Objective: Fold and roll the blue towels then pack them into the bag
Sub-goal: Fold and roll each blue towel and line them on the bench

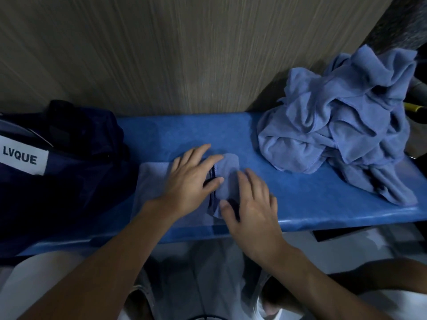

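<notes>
While flat on the towel point(227, 168), left hand point(191, 179) and right hand point(250, 204) open-fingered, beside LVQUE bag point(69, 188)

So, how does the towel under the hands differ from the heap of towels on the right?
The towel lies folded flat, its right end curling into a roll; the heap is crumpled and unfolded. The towel is one piece near the table's front edge; the heap is several, piled high. The left hand and right hand rest on the towel; nothing touches the heap. Both are blue cloth.
</notes>
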